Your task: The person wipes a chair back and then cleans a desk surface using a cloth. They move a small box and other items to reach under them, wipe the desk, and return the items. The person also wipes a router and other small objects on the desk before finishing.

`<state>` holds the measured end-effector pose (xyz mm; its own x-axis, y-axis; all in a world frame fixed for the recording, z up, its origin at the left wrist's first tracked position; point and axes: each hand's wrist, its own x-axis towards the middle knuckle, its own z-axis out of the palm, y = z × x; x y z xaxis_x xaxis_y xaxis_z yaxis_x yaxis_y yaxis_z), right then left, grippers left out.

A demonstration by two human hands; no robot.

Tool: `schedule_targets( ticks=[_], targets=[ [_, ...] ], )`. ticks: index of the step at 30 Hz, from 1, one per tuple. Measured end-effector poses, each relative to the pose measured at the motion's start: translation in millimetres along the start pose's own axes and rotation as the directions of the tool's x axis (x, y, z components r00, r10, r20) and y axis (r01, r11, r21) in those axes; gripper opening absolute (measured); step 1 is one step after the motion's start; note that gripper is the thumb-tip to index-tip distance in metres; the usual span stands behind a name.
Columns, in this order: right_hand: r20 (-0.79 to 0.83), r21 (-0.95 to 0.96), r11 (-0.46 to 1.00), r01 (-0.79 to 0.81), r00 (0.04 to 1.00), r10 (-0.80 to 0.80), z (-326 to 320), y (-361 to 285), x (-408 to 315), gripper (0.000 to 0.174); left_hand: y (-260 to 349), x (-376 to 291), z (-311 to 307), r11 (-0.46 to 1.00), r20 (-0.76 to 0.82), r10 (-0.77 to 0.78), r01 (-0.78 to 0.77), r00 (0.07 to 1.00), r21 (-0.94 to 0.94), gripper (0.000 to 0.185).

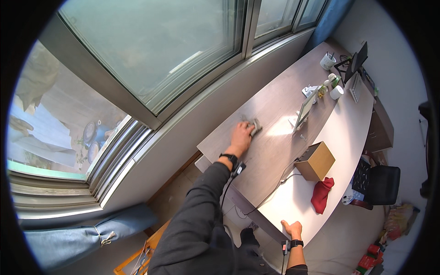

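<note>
My left hand [241,135] presses a crumpled grey cloth [255,127] against the brown wood-grain desktop [264,165]. Its fingers are bent over the cloth's near side. At the near right end, my right hand [293,229] leans on the pale strip [275,206] of the desk, thumb spread and no object seen in it. The other fingers look curled and are partly hidden. A dark red cloth [322,196] lies beyond this hand, beside a wooden box [315,161]. Farther along stands a framed panel [306,110] in a bright patch of sunlight.
A thin cable [271,192] crosses the desk near the box. At the far end are a pen cup [328,62], a white cylinder [336,92], a keyboard [355,88] and a monitor [357,60]. A sliding window [154,51] runs along the left. A black chair [382,185] stands right.
</note>
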<state>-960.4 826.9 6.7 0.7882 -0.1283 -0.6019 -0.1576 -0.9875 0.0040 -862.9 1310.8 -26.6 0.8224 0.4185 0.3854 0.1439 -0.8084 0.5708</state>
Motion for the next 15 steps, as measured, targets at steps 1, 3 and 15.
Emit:
schedule_targets(
  ticks=[1, 3, 15],
  targets=[
    [-0.013, 0.000, 1.000, 0.005, 1.000, -0.005, -0.4, -0.5, -0.6, 0.088, 13.3, -16.7, -4.1, 0.999, 0.027, 0.040, -0.040, 0.999, -0.011, 0.044],
    [-0.005, 0.013, 1.000, 0.020, 1.000, -0.020, -1.1, -1.4, -1.2, 0.087, 37.6, -60.4, -19.5, 0.996, 0.119, 0.011, -0.001, 0.993, -0.084, 0.044],
    [0.056, 0.086, 0.968, 0.235, 0.969, -0.240, -8.4, 15.4, -2.4, 0.054, 3.8, -128.6, -85.9, 0.942, -0.162, -0.289, 0.310, 0.943, 0.126, 0.045]
  ],
)
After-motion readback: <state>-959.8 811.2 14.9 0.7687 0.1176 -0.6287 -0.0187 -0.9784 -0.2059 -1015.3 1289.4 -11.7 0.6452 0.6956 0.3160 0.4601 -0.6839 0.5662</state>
